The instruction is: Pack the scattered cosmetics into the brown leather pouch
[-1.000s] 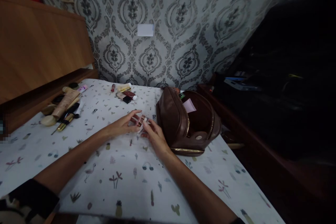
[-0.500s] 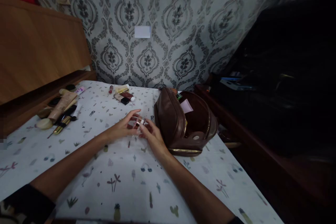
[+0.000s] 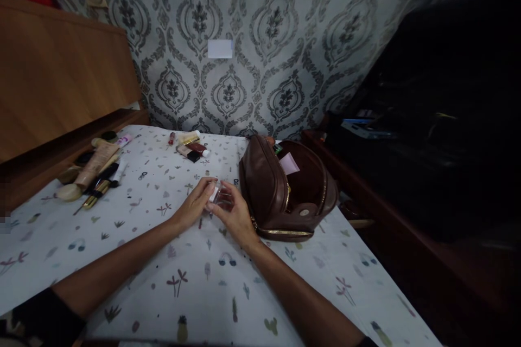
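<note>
Between both hands is a small clear container [image 3: 215, 193] with a whitish part; its exact kind is hard to make out. My left hand [image 3: 196, 199] is closed on its left side, fingers pressed together. My right hand [image 3: 235, 213] curves round it from the right, thumb and fingertips against it. Just right of that hand stands a brown makeup bag [image 3: 264, 187], unzipped and gaping. Inside its opening a pale pink item [image 3: 289, 164] shows; deeper contents are dark.
Tubes, brushes and other cosmetics lie in a pile [image 3: 95, 168] at the left. A smaller cosmetics group [image 3: 191, 147] lies near the wall. A wooden cabinet [image 3: 69, 65] borders the left; a black bulky object [image 3: 448, 119] fills the right.
The clear container has been turned in my hands. My left fingers, spread before, have closed on it, and my right hand has shifted slightly. The bag stays put.
</note>
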A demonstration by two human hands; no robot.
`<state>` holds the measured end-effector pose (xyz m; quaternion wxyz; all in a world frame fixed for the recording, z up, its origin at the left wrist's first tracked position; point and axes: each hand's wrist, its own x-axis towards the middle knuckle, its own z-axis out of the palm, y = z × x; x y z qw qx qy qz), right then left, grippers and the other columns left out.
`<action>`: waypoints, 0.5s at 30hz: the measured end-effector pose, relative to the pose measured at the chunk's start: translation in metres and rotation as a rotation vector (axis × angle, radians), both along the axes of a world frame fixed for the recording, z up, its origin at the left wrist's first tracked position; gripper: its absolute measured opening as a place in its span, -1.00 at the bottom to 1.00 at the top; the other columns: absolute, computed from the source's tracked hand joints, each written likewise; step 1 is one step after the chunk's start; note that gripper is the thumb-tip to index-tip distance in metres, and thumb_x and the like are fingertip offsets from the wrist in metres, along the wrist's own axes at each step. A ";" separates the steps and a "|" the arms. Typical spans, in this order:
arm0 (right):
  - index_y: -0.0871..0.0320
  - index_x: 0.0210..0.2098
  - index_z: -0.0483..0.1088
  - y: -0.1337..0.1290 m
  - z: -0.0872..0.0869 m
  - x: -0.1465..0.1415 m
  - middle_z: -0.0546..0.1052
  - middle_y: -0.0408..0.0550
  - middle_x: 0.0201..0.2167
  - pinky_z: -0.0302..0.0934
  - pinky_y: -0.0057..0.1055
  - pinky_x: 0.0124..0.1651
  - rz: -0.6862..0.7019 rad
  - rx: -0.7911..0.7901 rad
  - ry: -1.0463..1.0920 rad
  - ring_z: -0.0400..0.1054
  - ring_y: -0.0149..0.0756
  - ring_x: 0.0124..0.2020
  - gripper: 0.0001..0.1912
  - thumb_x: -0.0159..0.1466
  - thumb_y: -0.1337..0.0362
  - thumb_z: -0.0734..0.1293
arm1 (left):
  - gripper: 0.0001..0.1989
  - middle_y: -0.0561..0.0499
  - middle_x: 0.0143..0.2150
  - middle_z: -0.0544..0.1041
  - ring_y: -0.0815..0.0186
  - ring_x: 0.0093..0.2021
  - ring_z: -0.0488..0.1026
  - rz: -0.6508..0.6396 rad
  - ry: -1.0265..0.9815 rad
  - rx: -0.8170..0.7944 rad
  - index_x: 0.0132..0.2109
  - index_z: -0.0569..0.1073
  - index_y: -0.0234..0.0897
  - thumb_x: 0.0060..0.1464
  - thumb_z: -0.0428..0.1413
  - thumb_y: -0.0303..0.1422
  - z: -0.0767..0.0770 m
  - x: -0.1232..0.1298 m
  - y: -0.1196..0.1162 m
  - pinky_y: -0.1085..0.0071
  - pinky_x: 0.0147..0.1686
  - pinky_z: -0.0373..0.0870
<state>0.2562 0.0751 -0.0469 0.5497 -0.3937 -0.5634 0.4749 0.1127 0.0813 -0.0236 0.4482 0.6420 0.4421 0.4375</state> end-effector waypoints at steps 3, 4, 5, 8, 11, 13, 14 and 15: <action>0.06 0.06 0.37 -0.001 0.001 0.000 0.53 -0.01 -0.11 0.38 -0.22 -0.09 0.025 -0.037 0.046 0.45 -0.17 -0.14 -0.35 0.03 0.04 0.54 | -0.51 -0.03 0.01 0.45 0.17 0.05 0.37 -0.009 0.031 0.115 0.10 0.30 -0.17 0.27 -0.11 0.09 0.000 -0.001 -0.001 0.26 0.11 0.28; 0.06 0.05 0.38 -0.001 0.002 0.000 0.53 -0.02 -0.12 0.39 -0.23 -0.10 0.044 -0.054 0.071 0.45 -0.17 -0.15 -0.37 0.05 0.01 0.52 | -0.51 -0.04 0.00 0.44 0.17 0.03 0.38 -0.015 0.042 0.144 0.11 0.28 -0.17 0.28 -0.12 0.08 0.000 -0.001 -0.001 0.26 0.10 0.28; 0.07 0.05 0.38 -0.002 0.003 0.000 0.54 -0.02 -0.13 0.39 -0.24 -0.12 0.065 -0.071 0.099 0.45 -0.18 -0.15 -0.39 0.08 -0.01 0.50 | -0.51 -0.05 -0.01 0.44 0.17 0.01 0.38 -0.021 0.056 0.169 0.13 0.27 -0.18 0.29 -0.13 0.06 0.000 -0.002 -0.002 0.25 0.09 0.28; 0.07 0.04 0.40 -0.004 0.005 -0.001 0.54 -0.01 -0.13 0.40 -0.30 -0.19 0.123 -0.116 0.177 0.45 -0.19 -0.15 -0.41 0.12 -0.07 0.46 | -0.50 -0.07 -0.02 0.43 0.16 -0.01 0.38 -0.029 0.086 0.230 0.15 0.26 -0.22 0.30 -0.13 0.04 0.001 -0.003 -0.003 0.26 0.05 0.29; 0.07 -0.01 0.44 -0.006 0.006 -0.002 0.54 -0.03 -0.14 0.38 -0.34 -0.20 0.162 -0.164 0.244 0.43 -0.21 -0.15 -0.45 0.11 -0.09 0.46 | -0.48 -0.08 -0.05 0.43 0.16 -0.05 0.39 -0.045 0.091 0.264 0.16 0.26 -0.23 0.28 -0.10 0.05 0.001 -0.005 -0.003 0.26 0.00 0.31; 0.08 -0.06 0.46 -0.006 0.005 -0.002 0.54 -0.03 -0.16 0.38 -0.35 -0.20 0.173 -0.202 0.294 0.43 -0.23 -0.17 -0.46 0.07 -0.09 0.48 | -0.46 -0.08 -0.05 0.43 0.16 -0.07 0.40 -0.051 0.090 0.276 0.16 0.27 -0.24 0.26 -0.08 0.06 -0.001 -0.006 -0.002 0.26 -0.01 0.31; 0.08 -0.09 0.47 -0.005 0.005 -0.002 0.54 -0.04 -0.18 0.37 -0.35 -0.22 0.175 -0.221 0.316 0.43 -0.23 -0.19 -0.46 0.05 -0.09 0.50 | -0.46 -0.08 -0.05 0.44 0.15 -0.06 0.40 -0.051 0.089 0.279 0.16 0.27 -0.23 0.26 -0.07 0.07 -0.001 -0.007 -0.001 0.26 -0.01 0.32; 0.08 -0.11 0.47 -0.005 0.005 -0.003 0.54 -0.04 -0.20 0.37 -0.35 -0.23 0.176 -0.239 0.335 0.43 -0.24 -0.21 -0.46 0.04 -0.10 0.51 | -0.45 -0.09 -0.04 0.44 0.15 -0.06 0.40 -0.049 0.086 0.279 0.16 0.28 -0.23 0.25 -0.07 0.07 -0.002 -0.007 -0.001 0.26 -0.01 0.32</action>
